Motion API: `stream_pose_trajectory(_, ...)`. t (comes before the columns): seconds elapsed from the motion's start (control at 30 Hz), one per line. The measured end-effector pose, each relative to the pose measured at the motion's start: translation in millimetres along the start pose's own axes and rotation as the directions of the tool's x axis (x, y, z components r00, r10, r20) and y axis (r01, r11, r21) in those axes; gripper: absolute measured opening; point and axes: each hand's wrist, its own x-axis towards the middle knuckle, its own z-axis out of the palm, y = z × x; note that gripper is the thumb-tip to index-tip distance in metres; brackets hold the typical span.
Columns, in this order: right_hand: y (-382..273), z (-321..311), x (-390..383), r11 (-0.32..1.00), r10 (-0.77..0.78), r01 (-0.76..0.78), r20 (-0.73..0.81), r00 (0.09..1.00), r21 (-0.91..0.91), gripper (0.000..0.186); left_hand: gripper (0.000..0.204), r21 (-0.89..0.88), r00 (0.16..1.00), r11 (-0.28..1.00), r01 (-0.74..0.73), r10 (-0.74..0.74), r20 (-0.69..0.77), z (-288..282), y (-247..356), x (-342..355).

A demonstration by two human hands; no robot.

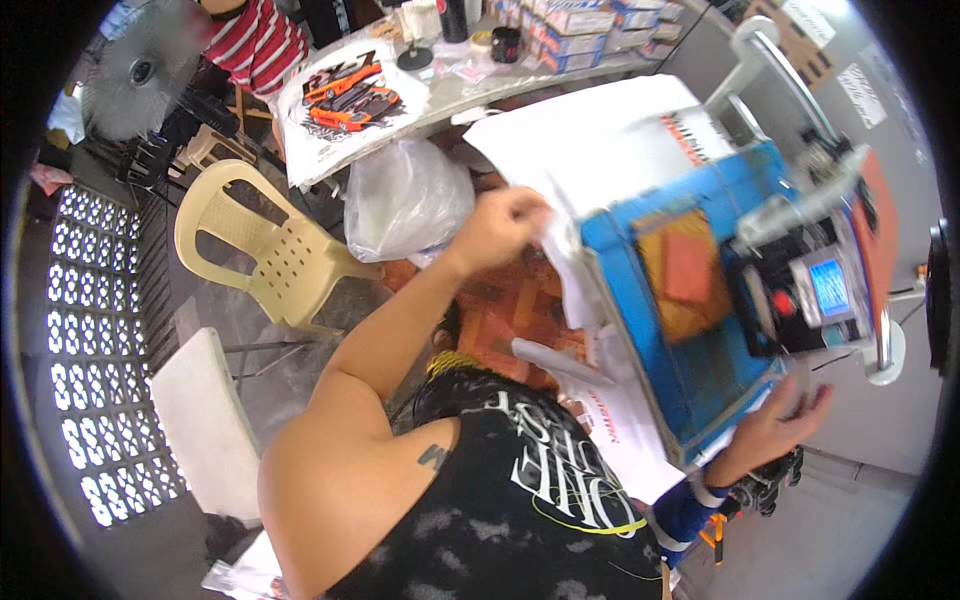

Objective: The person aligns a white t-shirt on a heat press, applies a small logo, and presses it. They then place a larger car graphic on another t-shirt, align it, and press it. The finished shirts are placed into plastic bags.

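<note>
A heat press stands to my right, its lower plate (625, 250) covered in blue. On that plate lie a brown-orange pad (655, 265) and a smaller red square piece (686, 268). A white T-shirt (590, 140) with a dark and orange print spreads beyond the plate, and white cloth (640, 440) also hangs along its near side. My left hand (505, 228) is at the shirt's left edge, fingers curled in a pinch on the cloth; the fingertips are slightly blurred. By the plate's near right corner my right hand (770, 435) has its fingers apart, holding nothing, below the control box (825, 285).
A long table (450, 85) at the back bears a printed white shirt (345, 105), stacked small boxes (575, 35), a black mug (506, 44) and a dark bottle (452, 20). Leftward are a cream plastic chair (270, 250), a full plastic bag (408, 200), a fan (140, 75) and a person in stripes (258, 45).
</note>
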Motion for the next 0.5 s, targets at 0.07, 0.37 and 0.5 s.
stream_pose_trajectory(0.07,-13.8,12.3,10.8,0.986,0.154,-0.156,-0.037,0.987,-0.065,0.07,0.017,0.047,0.921,0.958,0.285,-0.259,-0.291,-97.1,-100.6,2.6)
stream_pose_trajectory(0.37,28.1,95.0,31.0,0.889,0.163,-0.349,-0.508,0.846,-0.296,0.083,0.053,0.135,0.405,0.392,0.91,-0.773,-0.489,-376.7,-381.0,50.5)
stream_pose_trajectory(0.5,40.2,95.0,22.4,0.81,0.263,-0.533,-0.662,0.702,-0.243,0.065,0.047,0.362,0.653,0.582,0.729,-0.75,-0.109,-338.1,-374.9,100.8)
